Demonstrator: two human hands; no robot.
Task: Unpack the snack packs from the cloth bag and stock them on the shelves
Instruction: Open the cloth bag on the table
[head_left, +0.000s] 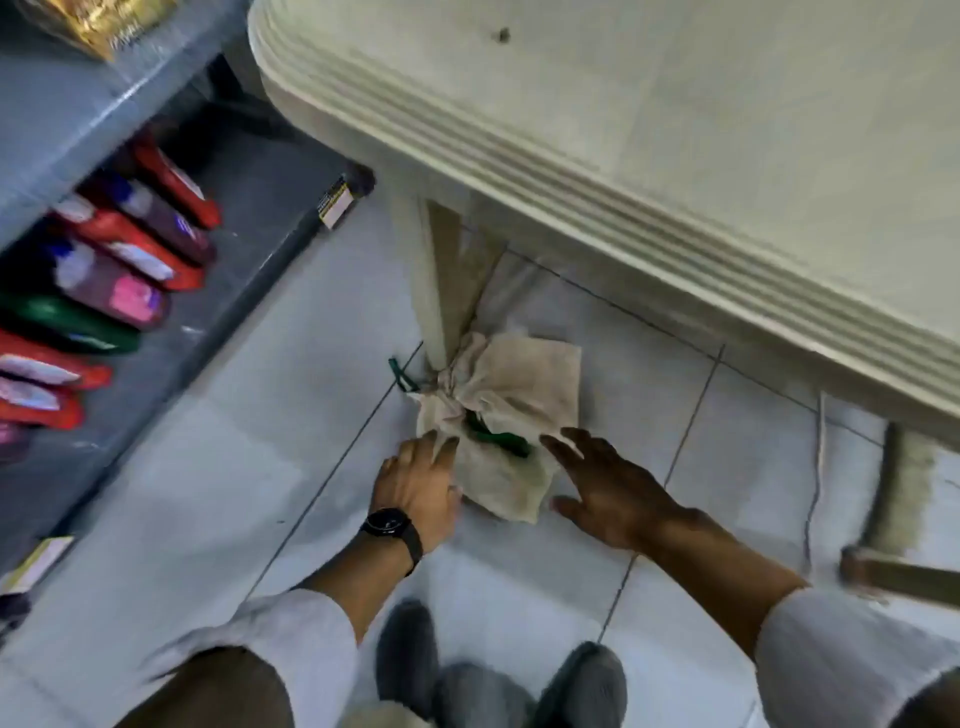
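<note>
Two hands at cloth bag (511, 395) on floor; left hand (418, 480) touching, right hand (605, 491) spread.

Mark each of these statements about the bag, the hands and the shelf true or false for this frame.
1. The cloth bag lies on the tiled floor beside a leg of the plastic table. True.
2. The left hand wears no watch. False: a black wristwatch sits on the left wrist.
3. The right hand is spread open next to the bag. True.
4. The bag rests on top of the table. False: it is on the floor, below the table's edge.
5. Snack packs already stand on the lower shelf at the left. True.
</note>
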